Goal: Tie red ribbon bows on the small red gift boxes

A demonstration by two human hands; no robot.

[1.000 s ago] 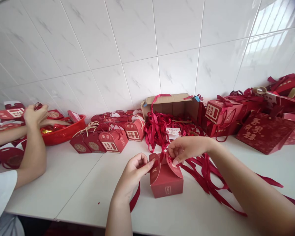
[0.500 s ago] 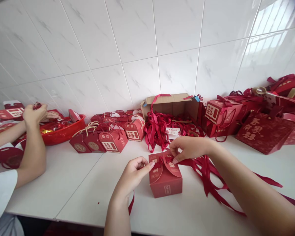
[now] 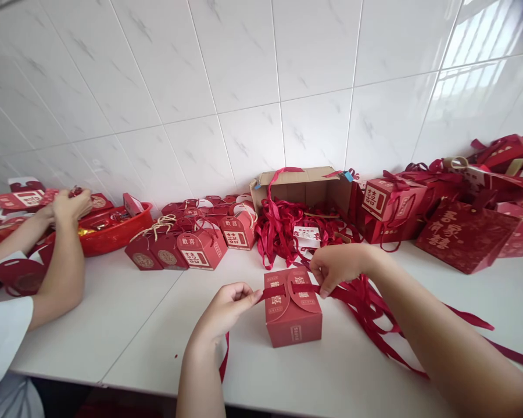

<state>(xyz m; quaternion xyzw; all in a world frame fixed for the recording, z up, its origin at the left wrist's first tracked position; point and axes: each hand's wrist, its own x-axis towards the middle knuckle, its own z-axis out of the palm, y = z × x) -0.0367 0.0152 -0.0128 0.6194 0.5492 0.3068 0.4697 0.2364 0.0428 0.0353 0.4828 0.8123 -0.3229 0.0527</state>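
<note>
A red gift box [image 3: 293,319] with gold lettering stands shut on the white table in front of me. A dark red ribbon [image 3: 271,292] passes through slots in its curved top flaps. My left hand [image 3: 233,305] pinches the ribbon just left of the box, and a tail hangs below that wrist. To the right of the box, my right hand [image 3: 340,267] pinches the ribbon's other side, with the thumb on it. The stretch between my hands looks taut. More loose ribbons [image 3: 372,319] lie under and beside my right forearm.
Behind the box, an open cardboard carton [image 3: 303,188] spills tangled red ribbons. Several small gift boxes [image 3: 198,249] stand left of it. Red gift bags [image 3: 466,235] are piled at right. A co-worker's hands [image 3: 70,206] are over a red basin [image 3: 113,235] at far left.
Both my hands have moved apart, away from the box's top, drawing the ribbon straight across it. The co-worker's hands have shifted slightly right.
</note>
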